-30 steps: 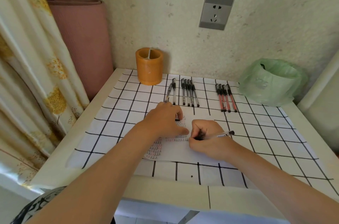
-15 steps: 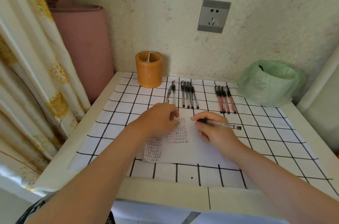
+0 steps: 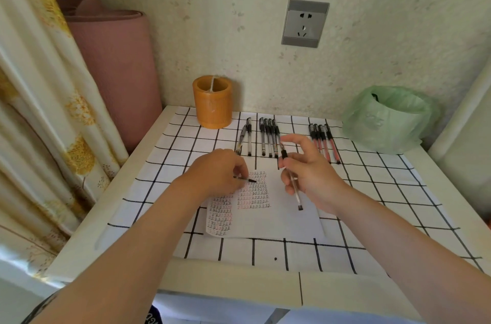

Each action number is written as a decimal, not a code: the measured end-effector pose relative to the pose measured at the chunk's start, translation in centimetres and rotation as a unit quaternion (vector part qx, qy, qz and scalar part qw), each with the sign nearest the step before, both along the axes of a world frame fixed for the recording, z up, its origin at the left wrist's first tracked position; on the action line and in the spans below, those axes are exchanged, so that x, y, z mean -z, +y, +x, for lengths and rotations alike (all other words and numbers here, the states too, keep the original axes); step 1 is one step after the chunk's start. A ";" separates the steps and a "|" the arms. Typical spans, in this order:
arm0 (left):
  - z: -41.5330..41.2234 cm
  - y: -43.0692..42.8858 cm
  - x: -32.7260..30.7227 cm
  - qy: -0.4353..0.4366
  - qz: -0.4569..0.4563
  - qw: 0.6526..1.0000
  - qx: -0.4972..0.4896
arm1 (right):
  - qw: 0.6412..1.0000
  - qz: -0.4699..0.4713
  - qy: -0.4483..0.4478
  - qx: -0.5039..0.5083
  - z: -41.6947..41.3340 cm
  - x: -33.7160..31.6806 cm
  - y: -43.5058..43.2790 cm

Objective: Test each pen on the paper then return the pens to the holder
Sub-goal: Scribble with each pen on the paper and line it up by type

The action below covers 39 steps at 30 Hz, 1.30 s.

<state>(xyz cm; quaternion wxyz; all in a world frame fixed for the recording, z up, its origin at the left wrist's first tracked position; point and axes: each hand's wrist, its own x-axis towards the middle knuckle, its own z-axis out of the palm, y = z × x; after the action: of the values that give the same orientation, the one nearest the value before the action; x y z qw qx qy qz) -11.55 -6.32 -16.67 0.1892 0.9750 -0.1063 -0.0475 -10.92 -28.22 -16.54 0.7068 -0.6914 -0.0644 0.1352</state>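
**Head view: one pen off the paper, between test and return**

- Step in hand: the test of one pen looks finished. You are probably at the recapping stage, with the return to the holder not yet begun.
- Right hand: thumb and curled fingers pinch the held pen at its dark grip. The forefinger is stretched up and free. The pen is tilted, lifted clear of the sheet, with its butt end lowest.
- Left hand: its fingertips are closed on a slim black piece, likely the pen's cap. The hand is low over the written part of the paper.
- Paper: lies flat on the checked cloth, with two blocks of small marks at its left.
- Holder: an orange cylinder at the back left corner, well apart from both hands. You cannot tell from here whether it holds any pens.
- Other pens: a pair, a row of black pens and a row of red pens lie beyond the paper.
- Next move: bring the black piece to the tip end and seat it straight. Then carry the pen past the lying rows without nudging them and drop it upright into the holder.
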 end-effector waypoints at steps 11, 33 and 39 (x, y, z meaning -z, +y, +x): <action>0.0 -0.1 -0.5 -0.045 -0.030 0.998 -0.010 | 0.832 -0.458 -0.315 -0.002 0.0 0.3 -0.4; -1.6 -3.3 -1.1 0.100 -0.265 0.959 -0.011 | 0.692 -0.602 -0.395 -0.060 -0.8 0.4 0.0; -2.2 -3.9 -1.4 0.166 -0.318 0.933 -0.029 | 0.688 -0.588 -0.425 -0.007 -1.2 0.3 0.7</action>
<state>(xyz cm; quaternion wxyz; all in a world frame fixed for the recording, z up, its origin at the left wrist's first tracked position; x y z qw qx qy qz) -13.70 -10.21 -15.23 0.5058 0.8446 -0.0542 -0.1668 -12.12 -27.49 -16.84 0.0513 -0.9485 -0.2696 -0.1582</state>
